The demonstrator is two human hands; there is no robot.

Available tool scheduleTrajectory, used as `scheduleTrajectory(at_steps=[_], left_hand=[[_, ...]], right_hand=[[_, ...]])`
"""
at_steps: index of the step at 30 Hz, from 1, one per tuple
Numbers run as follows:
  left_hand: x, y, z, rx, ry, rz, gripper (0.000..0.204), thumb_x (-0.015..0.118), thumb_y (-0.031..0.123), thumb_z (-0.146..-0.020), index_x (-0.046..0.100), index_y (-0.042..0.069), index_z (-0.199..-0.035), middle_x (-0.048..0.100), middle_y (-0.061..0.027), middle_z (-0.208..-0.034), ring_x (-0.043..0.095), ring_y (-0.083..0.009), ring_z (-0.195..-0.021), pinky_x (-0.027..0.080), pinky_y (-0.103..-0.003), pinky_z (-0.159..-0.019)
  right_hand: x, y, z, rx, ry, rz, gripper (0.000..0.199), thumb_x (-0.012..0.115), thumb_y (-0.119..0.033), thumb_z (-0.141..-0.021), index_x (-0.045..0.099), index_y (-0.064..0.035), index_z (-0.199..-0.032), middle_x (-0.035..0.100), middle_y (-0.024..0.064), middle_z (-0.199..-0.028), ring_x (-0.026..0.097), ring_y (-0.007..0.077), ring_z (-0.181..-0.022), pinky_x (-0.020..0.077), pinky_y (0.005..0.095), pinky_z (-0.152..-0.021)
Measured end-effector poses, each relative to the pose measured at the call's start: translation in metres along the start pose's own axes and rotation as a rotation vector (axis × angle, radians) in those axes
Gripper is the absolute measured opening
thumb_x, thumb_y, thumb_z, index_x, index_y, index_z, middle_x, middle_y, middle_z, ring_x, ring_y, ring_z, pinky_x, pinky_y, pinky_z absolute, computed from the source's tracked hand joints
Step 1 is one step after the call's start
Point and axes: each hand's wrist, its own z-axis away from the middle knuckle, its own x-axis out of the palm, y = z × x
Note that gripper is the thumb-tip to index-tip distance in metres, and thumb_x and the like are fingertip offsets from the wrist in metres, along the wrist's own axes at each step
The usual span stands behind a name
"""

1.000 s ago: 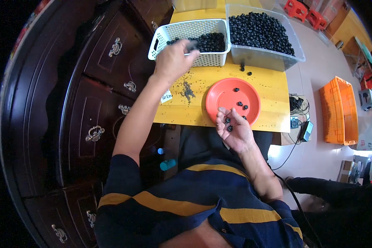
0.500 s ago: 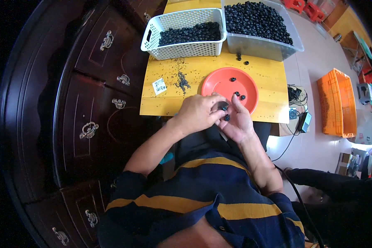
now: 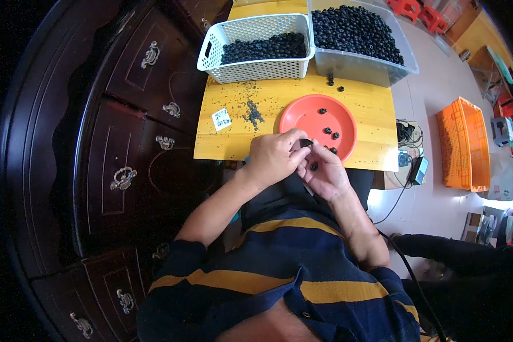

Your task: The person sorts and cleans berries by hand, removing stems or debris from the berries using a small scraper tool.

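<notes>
Pinched in the fingertips of my left hand [image 3: 271, 158] is a dark, rounded piece [image 3: 306, 142], partly covered by the fingers. My right hand [image 3: 330, 176] is turned palm up beside it, its thumb and fingertips close against that piece. A small black ring-shaped part [image 3: 314, 166] rests in the curled fingers of my right hand. Both hands are at the front edge of a red round dish [image 3: 296, 109]. Inside the dish lie several small black parts, one of them a black part [image 3: 322, 111] near the far side.
A white perforated basket [image 3: 256, 73] and a clear plastic bin [image 3: 359, 69], both holding many black parts, stand at the table's far side. Black crumbs [image 3: 253, 114] and a white printed label [image 3: 221, 119] lie on the yellow table [image 3: 222, 147]. Dark drawers [image 3: 119, 142] are on the left, an orange crate [image 3: 464, 145] on the right.
My right thumb has come in toward the left fingertips, and the pinched dark piece has turned and risen slightly. Another black part now shows in the dish beside my right hand.
</notes>
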Motion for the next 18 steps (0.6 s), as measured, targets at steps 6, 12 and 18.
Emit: scheduleTrajectory(at_steps=[6, 12, 18], left_hand=[[0.001, 0.004, 0.002, 0.012, 0.049, -0.004, 0.02, 0.08, 0.016, -0.08, 0.07, 0.01, -0.096, 0.07, -0.0085, -0.071, 0.07, -0.0276, -0.065, 0.054, -0.039, -0.057], [0.011, -0.001, 0.008, 0.035, 0.082, 0.118, 0.025, 0.083, 0.008, -0.081, 0.074, 0.006, -0.103, 0.07, -0.0095, -0.073, 0.068, -0.0165, -0.06, 0.052, -0.03, -0.055], [0.007, 0.003, 0.009, 0.0, 0.095, 0.226, 0.021, 0.08, 0.005, -0.084, 0.073, 0.005, -0.104, 0.07, -0.007, -0.072, 0.065, -0.0123, -0.058, 0.05, -0.028, -0.055]], right_hand=[[0.003, -0.002, 0.004, 0.048, -0.047, -0.021, 0.017, 0.061, -0.029, -0.104, 0.064, -0.0124, -0.107, 0.059, -0.0025, -0.086, 0.045, 0.007, -0.063, 0.0357, 0.0225, -0.052], [0.011, -0.002, 0.009, 0.013, 0.004, 0.026, 0.021, 0.055, -0.033, -0.107, 0.061, -0.0135, -0.103, 0.054, -0.0042, -0.081, 0.036, 0.0032, -0.057, 0.0267, 0.0185, -0.046], [0.011, -0.001, 0.009, -0.066, -0.021, 0.177, 0.026, 0.053, -0.038, -0.108, 0.059, -0.0139, -0.102, 0.051, -0.0056, -0.079, 0.034, 0.0025, -0.055, 0.0254, 0.0189, -0.046]])
